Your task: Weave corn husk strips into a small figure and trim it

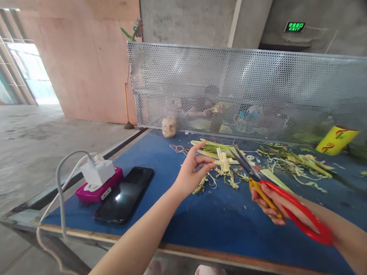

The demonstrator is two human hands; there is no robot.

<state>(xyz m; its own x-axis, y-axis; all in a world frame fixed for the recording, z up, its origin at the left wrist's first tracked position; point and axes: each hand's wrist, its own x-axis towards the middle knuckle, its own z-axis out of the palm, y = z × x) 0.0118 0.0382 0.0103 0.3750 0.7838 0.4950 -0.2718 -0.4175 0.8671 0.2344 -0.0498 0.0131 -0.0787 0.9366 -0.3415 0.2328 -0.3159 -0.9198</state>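
Note:
My left hand [193,170] is above the middle of the blue table, index finger raised, thumb and other fingers pinching a short pale piece of plant stalk [223,162]. Thin shreds hang from its lower end. In my right hand [270,204] is a pair of scissors [257,182] with one red and one yellow handle. Their blades point up and left, close to the stalk piece but apart from it. Behind the left hand lie long green stalks [214,146]. Peelings and leaf scraps [298,163] are spread to the right.
A black phone [124,196] lies at the left of the table [205,232], beside a magenta power strip [101,189] with a white charger [98,170] and cables. A pale lump [169,127] and a yellow roll [336,140] stand near the perforated metal screen [245,83].

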